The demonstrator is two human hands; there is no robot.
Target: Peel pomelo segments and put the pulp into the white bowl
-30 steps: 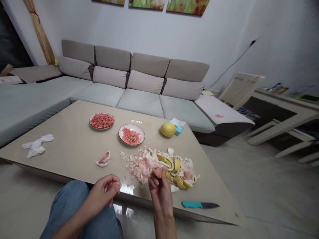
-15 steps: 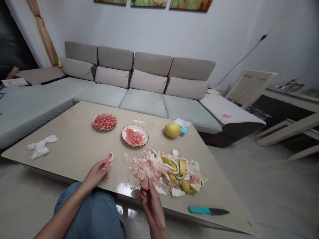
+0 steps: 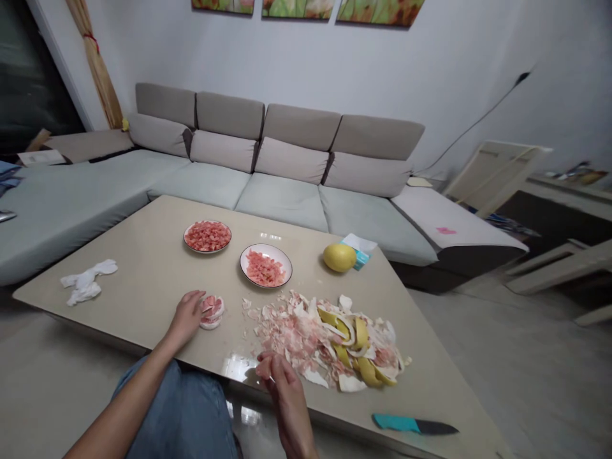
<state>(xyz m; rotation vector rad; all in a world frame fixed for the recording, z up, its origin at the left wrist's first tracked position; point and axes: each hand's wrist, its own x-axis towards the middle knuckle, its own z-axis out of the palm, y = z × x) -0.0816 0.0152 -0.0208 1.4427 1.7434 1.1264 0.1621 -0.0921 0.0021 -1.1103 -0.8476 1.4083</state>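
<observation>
My left hand [image 3: 186,315] reaches over the beige table [image 3: 148,268] and rests on the pomelo segments [image 3: 213,310], fingers curled around their left side. My right hand [image 3: 280,382] hovers at the table's near edge, fingers pinched on a small pink piece of pomelo [image 3: 262,368]. Just beyond it lies a heap of pink membrane scraps and yellow peel [image 3: 329,335].
Two plates of pink pomelo flesh [image 3: 207,236] [image 3: 266,266] stand mid-table. A whole yellow pomelo [image 3: 339,257] sits by a tissue pack [image 3: 359,248]. A teal-handled knife [image 3: 414,425] lies near right. Crumpled tissue [image 3: 87,283] lies left. A grey sofa [image 3: 268,185] stands behind.
My left hand has gone from my lap forward onto the table to the pomelo segments. My right hand has dropped from the scrap heap back to the table's near edge.
</observation>
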